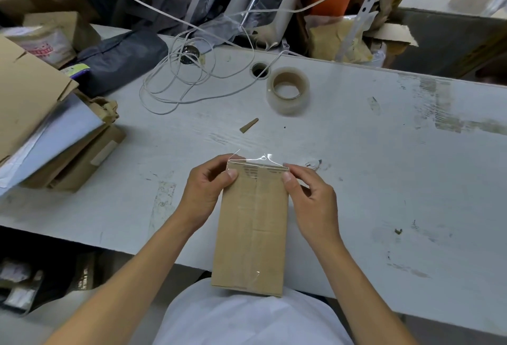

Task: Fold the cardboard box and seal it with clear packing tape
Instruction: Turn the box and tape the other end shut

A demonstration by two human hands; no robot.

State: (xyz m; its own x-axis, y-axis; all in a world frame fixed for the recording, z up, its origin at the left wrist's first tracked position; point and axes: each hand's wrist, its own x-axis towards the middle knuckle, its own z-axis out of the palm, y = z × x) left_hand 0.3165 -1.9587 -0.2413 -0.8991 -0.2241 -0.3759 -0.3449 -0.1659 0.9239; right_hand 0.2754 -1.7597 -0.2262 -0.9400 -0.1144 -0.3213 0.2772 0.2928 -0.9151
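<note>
Pinching the box's (251, 224) far taped edge, both hands (204, 189) (311, 199) seemingly clamp its corners.

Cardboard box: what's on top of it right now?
Clear tape runs across the far end of the cardboard box, with a strip down its middle seam. The left hand and right hand press their thumbs there. The box's inside is hidden.

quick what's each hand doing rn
Left hand: closed on the box, thumb pressing the tape at its far left corner.
Right hand: closed on the box, thumb at the far right corner.
</note>
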